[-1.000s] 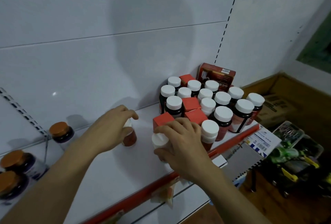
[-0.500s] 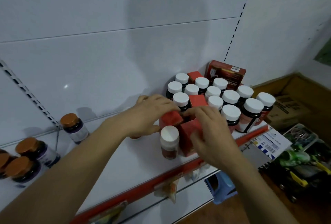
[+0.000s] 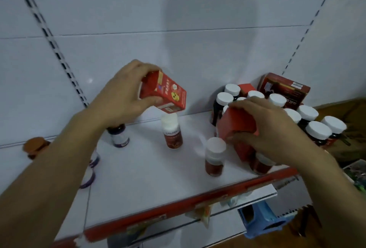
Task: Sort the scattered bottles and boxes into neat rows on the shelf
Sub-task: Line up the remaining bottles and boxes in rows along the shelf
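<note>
Near the red front edge of the shelf a front bottle with a white cap stands alone. Just to its right, the right hand has its fingers curled around a plain red box, held tilted, with a half-hidden bottle below the palm. Further in, the left hand grips a printed red box by one end, lifted and tilted above a middle bottle. A dark bottle stands under the left wrist. Toward the back right corner a cluster of bottles crowds together, with a large box behind it.
</note>
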`<state>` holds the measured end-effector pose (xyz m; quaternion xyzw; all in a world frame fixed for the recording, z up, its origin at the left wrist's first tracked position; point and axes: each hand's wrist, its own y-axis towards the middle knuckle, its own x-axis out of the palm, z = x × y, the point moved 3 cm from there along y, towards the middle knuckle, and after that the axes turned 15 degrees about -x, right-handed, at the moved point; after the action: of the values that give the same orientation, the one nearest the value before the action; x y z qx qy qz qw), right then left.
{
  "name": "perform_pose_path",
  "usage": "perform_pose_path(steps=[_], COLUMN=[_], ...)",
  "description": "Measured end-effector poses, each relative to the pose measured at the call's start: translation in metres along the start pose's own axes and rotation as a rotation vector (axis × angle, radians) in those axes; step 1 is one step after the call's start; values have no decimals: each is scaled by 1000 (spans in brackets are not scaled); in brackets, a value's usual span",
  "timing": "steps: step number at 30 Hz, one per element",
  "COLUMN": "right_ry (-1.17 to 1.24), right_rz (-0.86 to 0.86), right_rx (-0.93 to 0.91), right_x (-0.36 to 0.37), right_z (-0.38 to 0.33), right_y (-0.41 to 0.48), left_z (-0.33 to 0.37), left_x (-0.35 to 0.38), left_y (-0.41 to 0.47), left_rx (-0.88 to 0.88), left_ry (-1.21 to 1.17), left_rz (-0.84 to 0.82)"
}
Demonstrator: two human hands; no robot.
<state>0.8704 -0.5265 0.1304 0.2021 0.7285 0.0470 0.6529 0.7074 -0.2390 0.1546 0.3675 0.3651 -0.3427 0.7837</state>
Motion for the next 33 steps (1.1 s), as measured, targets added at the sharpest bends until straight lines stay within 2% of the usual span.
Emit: perform_pose_path(steps=[4,9,14,19,25,30,33], right_ry=[94,349,895,1122,1111,1166,1110], right_rz=[212,394,410,497,450,398,317], right_rx=[-41,-109,-49,0,22,14,22], right_x=[18,52,103,136,156,187,212], right_z=[-40,-98,-168,-237,-316,-383,-413], right_y=[42,85,127,157,196,221,241], left_z=[-53,-111,-175,-237,-299,-348,-373], left_x=[-61,-104,-129,-153,-171,-182,-180], left_y=[-30,-79,-130,-180,-225,-269,-291], left_rx=[-207,-351,-428,-512,-554,-535,-512], left_ry=[-44,-60,-79,-178,-24,-19,10], left_rz=[239,362,403,499,356,283,212])
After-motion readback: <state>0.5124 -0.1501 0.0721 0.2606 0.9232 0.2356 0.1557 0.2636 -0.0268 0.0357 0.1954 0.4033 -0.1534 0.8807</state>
